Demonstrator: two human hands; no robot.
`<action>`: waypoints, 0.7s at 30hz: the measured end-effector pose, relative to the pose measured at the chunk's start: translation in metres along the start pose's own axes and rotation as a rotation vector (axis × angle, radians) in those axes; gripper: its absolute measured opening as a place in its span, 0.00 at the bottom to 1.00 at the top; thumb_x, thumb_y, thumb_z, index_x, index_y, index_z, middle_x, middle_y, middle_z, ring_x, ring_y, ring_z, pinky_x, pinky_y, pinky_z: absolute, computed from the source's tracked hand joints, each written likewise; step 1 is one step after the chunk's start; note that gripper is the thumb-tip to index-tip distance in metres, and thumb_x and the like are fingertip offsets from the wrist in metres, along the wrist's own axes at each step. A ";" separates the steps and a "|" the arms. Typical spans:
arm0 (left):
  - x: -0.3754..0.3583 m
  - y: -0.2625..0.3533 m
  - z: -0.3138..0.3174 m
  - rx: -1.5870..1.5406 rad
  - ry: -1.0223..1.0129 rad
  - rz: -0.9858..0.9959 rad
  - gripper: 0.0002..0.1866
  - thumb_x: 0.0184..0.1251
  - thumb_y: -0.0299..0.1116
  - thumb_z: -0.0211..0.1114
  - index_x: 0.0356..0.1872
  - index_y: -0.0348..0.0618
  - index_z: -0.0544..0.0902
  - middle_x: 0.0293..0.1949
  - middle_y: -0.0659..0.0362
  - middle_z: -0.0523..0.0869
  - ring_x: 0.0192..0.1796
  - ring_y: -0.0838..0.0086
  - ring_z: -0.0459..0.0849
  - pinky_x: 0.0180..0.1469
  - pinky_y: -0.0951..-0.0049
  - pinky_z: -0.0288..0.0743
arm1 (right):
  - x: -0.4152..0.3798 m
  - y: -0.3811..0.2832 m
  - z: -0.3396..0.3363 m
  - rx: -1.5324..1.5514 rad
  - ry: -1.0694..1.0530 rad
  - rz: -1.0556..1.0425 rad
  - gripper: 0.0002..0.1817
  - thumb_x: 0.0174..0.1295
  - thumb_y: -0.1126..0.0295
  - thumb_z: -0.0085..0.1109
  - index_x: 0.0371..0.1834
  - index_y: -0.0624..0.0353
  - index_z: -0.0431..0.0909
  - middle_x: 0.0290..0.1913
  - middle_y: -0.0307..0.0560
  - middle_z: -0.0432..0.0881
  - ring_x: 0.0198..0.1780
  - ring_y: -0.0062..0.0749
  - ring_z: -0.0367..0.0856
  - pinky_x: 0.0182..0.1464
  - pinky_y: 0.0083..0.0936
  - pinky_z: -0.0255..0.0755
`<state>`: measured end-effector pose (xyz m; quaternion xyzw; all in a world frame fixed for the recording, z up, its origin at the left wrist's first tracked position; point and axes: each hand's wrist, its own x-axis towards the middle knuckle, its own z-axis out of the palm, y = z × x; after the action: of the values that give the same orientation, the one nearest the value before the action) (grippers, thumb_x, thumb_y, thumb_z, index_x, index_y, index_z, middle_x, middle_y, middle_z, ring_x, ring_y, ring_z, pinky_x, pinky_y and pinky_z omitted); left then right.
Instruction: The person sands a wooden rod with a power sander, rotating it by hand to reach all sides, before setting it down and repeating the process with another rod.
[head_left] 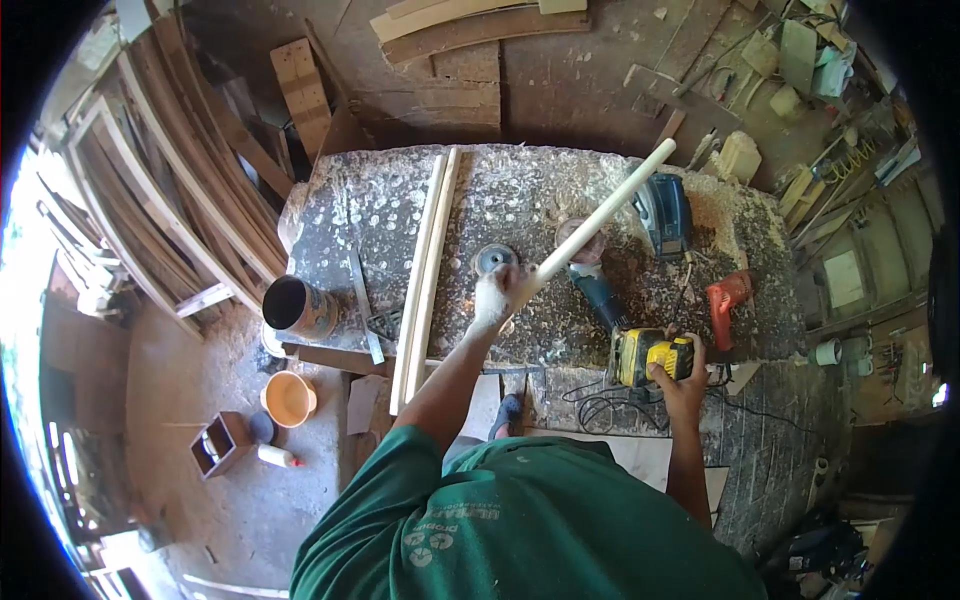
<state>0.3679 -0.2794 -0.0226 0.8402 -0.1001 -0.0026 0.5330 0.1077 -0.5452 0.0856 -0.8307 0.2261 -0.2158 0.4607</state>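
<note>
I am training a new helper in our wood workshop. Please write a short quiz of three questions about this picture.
1. True or false: the left hand grips the pale wooden rod.
2. Which tool does the right hand rest on? A) the blue sander B) the yellow sander C) the red drill
3. What lies lengthwise on the workbench, left of the rod?

Key: 1. True. 2. B. 3. Two long wooden strips, side by side.
</note>
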 end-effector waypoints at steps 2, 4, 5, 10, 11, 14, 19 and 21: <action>-0.005 0.001 -0.013 0.179 -0.022 0.156 0.15 0.72 0.43 0.61 0.38 0.40 0.84 0.35 0.43 0.85 0.37 0.45 0.85 0.40 0.53 0.78 | -0.003 0.004 0.005 0.009 0.045 -0.010 0.41 0.47 0.74 0.77 0.67 0.58 0.68 0.55 0.48 0.77 0.53 0.35 0.77 0.58 0.31 0.72; -0.018 0.003 -0.020 0.251 -0.054 0.131 0.18 0.72 0.47 0.60 0.36 0.40 0.84 0.36 0.43 0.85 0.38 0.45 0.85 0.41 0.50 0.77 | -0.012 0.000 0.007 0.098 0.054 0.070 0.41 0.47 0.74 0.77 0.67 0.58 0.67 0.53 0.47 0.77 0.52 0.33 0.77 0.57 0.30 0.73; -0.020 -0.008 -0.019 0.367 -0.142 0.055 0.21 0.73 0.50 0.58 0.37 0.41 0.84 0.37 0.43 0.85 0.38 0.45 0.85 0.41 0.49 0.77 | -0.015 -0.004 0.007 0.130 0.038 0.069 0.41 0.46 0.74 0.78 0.66 0.57 0.67 0.52 0.46 0.78 0.49 0.31 0.78 0.54 0.28 0.74; -0.070 -0.016 -0.025 0.213 -0.514 0.005 0.27 0.54 0.59 0.73 0.41 0.45 0.83 0.33 0.44 0.87 0.39 0.46 0.87 0.40 0.54 0.79 | -0.040 0.001 0.009 0.131 0.048 0.086 0.39 0.47 0.74 0.77 0.65 0.57 0.68 0.50 0.45 0.78 0.48 0.31 0.79 0.52 0.28 0.75; -0.079 -0.023 -0.028 0.218 -0.523 -0.002 0.25 0.57 0.56 0.72 0.42 0.43 0.84 0.32 0.48 0.87 0.36 0.55 0.87 0.38 0.58 0.79 | -0.047 0.003 0.009 0.125 0.050 0.069 0.39 0.47 0.74 0.77 0.65 0.57 0.68 0.50 0.45 0.78 0.48 0.31 0.79 0.52 0.28 0.76; -0.122 -0.002 -0.085 0.140 -0.518 -0.028 0.19 0.65 0.45 0.71 0.45 0.40 0.83 0.33 0.46 0.87 0.35 0.62 0.88 0.40 0.59 0.78 | -0.069 -0.014 0.015 0.106 0.053 0.068 0.38 0.47 0.73 0.77 0.64 0.57 0.70 0.51 0.46 0.79 0.49 0.32 0.80 0.52 0.29 0.75; -0.245 -0.055 -0.191 0.077 -0.447 -0.404 0.25 0.68 0.51 0.68 0.53 0.40 0.80 0.37 0.47 0.88 0.39 0.61 0.87 0.42 0.60 0.78 | -0.106 -0.002 0.024 -0.105 0.000 -0.007 0.42 0.48 0.68 0.78 0.69 0.58 0.68 0.57 0.53 0.77 0.58 0.44 0.77 0.61 0.37 0.70; -0.290 -0.063 -0.217 0.112 -0.425 -0.453 0.26 0.68 0.53 0.67 0.52 0.39 0.81 0.37 0.46 0.88 0.40 0.60 0.87 0.43 0.59 0.78 | -0.110 -0.007 0.031 -0.109 -0.082 0.012 0.45 0.47 0.66 0.79 0.70 0.57 0.67 0.60 0.56 0.76 0.60 0.48 0.76 0.62 0.39 0.70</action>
<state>0.1181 -0.0096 -0.0152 0.8497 -0.0195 -0.2916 0.4388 0.0378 -0.4574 0.0602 -0.8614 0.2233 -0.1662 0.4248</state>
